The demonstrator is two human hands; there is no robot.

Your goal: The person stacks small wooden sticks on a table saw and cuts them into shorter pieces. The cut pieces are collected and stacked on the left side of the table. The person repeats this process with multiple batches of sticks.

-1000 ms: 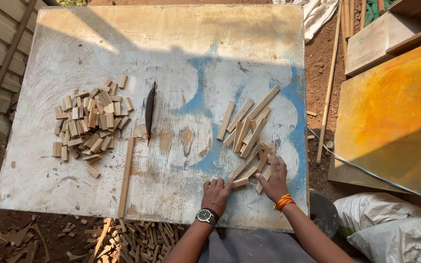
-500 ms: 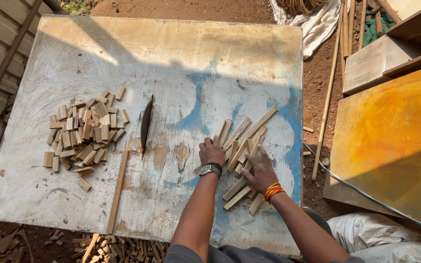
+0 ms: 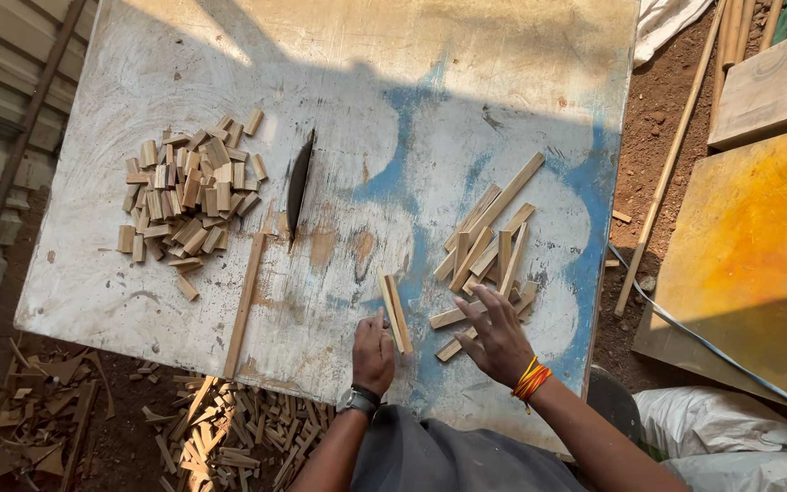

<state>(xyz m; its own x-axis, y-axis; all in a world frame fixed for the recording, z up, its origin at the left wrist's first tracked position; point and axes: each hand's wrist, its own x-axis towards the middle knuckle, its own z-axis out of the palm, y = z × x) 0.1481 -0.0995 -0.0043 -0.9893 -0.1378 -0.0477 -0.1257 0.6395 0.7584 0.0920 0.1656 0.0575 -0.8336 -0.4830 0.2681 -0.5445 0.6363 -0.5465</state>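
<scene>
An outdoor work spot on bare red earth, with a worn white table [image 3: 184, 301] streaked with blue paint filling most of the view. Near its front edge lie two short wooden sticks [image 3: 394, 312] side by side, pointing away from the person. The left hand [image 3: 373, 351], with a watch at the wrist, rests on the table just left of them, fingers curled, the thumb side touching or nearly touching the near stick; whether it grips them cannot be told. The right hand [image 3: 497, 337], with orange threads round the wrist, hovers with fingers spread and open over the near end of a loose heap of longer sticks [image 3: 489, 241], holding nothing. Farther left a long thin strip [image 3: 245, 303] lies along the table, and beyond it a dark blade [image 3: 299, 182] stands up from a slot. At the far left is a pile of small cut blocks [image 3: 189, 196]. Wood scraps [image 3: 220, 437] litter the ground under the table's front edge. A yellow board [image 3: 758, 264] lies to the right.
</scene>
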